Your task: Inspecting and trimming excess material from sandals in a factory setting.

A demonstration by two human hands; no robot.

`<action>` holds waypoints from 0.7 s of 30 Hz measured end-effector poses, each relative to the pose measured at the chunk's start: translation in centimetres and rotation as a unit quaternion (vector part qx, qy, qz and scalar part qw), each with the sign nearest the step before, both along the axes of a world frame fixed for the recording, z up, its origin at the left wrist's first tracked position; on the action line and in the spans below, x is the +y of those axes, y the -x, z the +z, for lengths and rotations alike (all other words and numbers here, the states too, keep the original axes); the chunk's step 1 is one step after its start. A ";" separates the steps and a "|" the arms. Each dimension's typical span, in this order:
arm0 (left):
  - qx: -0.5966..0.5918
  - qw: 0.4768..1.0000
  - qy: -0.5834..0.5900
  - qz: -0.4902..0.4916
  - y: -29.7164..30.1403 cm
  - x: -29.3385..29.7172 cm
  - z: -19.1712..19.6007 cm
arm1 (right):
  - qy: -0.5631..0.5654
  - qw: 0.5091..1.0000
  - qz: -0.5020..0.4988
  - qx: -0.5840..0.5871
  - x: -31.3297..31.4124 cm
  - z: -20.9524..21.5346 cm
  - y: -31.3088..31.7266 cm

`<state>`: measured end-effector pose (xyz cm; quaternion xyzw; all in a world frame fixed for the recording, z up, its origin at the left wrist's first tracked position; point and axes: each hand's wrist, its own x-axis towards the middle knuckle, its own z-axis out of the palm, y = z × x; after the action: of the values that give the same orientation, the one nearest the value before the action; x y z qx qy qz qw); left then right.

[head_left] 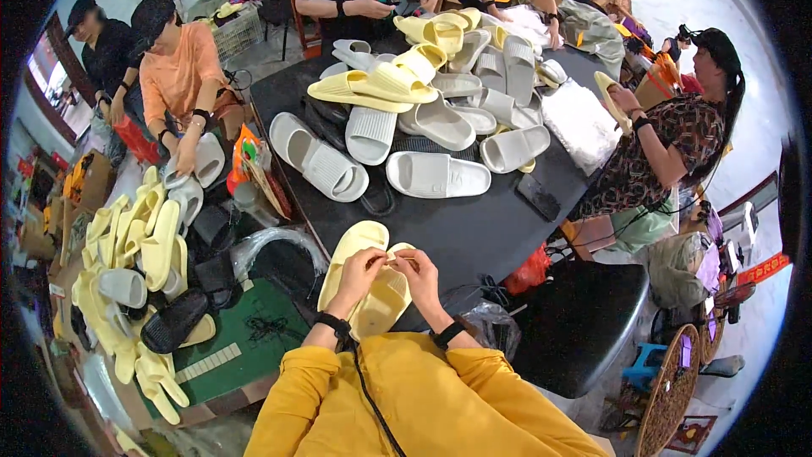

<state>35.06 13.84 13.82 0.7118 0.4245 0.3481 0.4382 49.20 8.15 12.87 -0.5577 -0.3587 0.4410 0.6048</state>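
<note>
Two yellow slippers [377, 309] sit under both hands [362, 272] [419, 273], fingertips [408, 257] pinched on something unclear.

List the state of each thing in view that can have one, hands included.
Left hand, fingers bent, what they pinch too small to tell
Right hand, fingers bent, fingertips close to the left hand's
Yellow slippers, side by side under both hands
Slipper pile, jumbled on the black table
Slipper heap at left, jumbled, mixed colours
Dark slab, lying flat
Red bag, crumpled
Yellow sleeves, pushed up
</note>
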 end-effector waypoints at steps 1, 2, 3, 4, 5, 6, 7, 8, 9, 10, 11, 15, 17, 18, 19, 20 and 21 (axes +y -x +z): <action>0.001 1.000 0.001 0.001 0.1 -0.1 -0.3 | 0.001 1.000 0.001 0.001 -0.1 0.2 0.1; -0.023 1.000 0.019 0.003 0.1 -0.2 -0.2 | 0.007 1.000 -0.004 -0.025 -0.2 0.3 0.0; -0.047 0.998 0.038 0.006 0.1 -0.3 -0.1 | 0.014 0.999 -0.009 -0.051 -0.2 0.4 -0.1; -0.047 0.998 0.039 0.005 0.1 -0.4 0.0 | 0.015 0.999 -0.009 -0.051 -0.1 0.5 -0.1; -0.043 0.999 0.030 0.001 0.2 -0.4 0.0 | 0.010 0.998 -0.010 -0.061 -0.1 0.4 -0.1; -0.039 0.999 0.022 -0.003 0.2 -0.4 0.0 | 0.006 0.997 -0.011 -0.071 -0.1 0.4 0.0; -0.039 0.999 0.022 -0.004 0.3 -0.4 0.1 | 0.006 0.997 -0.011 -0.071 -0.1 0.3 0.0; -0.041 0.999 0.031 -0.004 0.3 -0.4 0.0 | 0.006 0.997 -0.011 -0.076 0.1 0.1 0.0; -0.043 0.998 0.039 -0.004 0.3 -0.4 0.0 | 0.006 0.997 -0.012 -0.081 0.1 -0.1 0.0; -0.043 0.998 0.039 -0.004 0.2 -0.4 -0.1 | 0.005 0.997 -0.012 -0.082 0.1 -0.3 0.0; -0.044 0.998 0.043 -0.003 0.3 -0.4 -0.2 | 0.015 0.996 -0.018 -0.084 0.0 -0.1 0.1; -0.056 0.997 0.046 -0.003 0.4 -0.3 -0.8 | 0.032 0.992 -0.019 -0.123 0.0 0.6 0.1; -0.055 0.997 0.044 0.002 0.3 -0.3 -1.0 | 0.028 0.989 -0.018 -0.145 0.0 0.7 0.1; -0.054 0.998 0.042 0.006 0.3 -0.3 -1.0 | 0.024 0.986 -0.019 -0.167 -0.1 0.8 0.1; -0.053 0.998 0.042 0.007 0.3 -0.3 -1.1 | 0.025 0.986 -0.018 -0.166 -0.1 0.8 0.2; -0.052 0.998 0.043 0.004 0.2 -0.4 -0.9 | 0.019 0.983 -0.017 -0.182 -0.1 0.7 0.1; -0.051 0.998 0.044 0.002 0.1 -0.4 -0.7 | 0.014 0.980 -0.016 -0.197 -0.1 0.6 0.1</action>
<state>34.93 13.44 13.11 0.6724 0.4174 0.3662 0.4894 49.14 8.03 13.44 -0.6479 -0.4555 0.3178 0.5213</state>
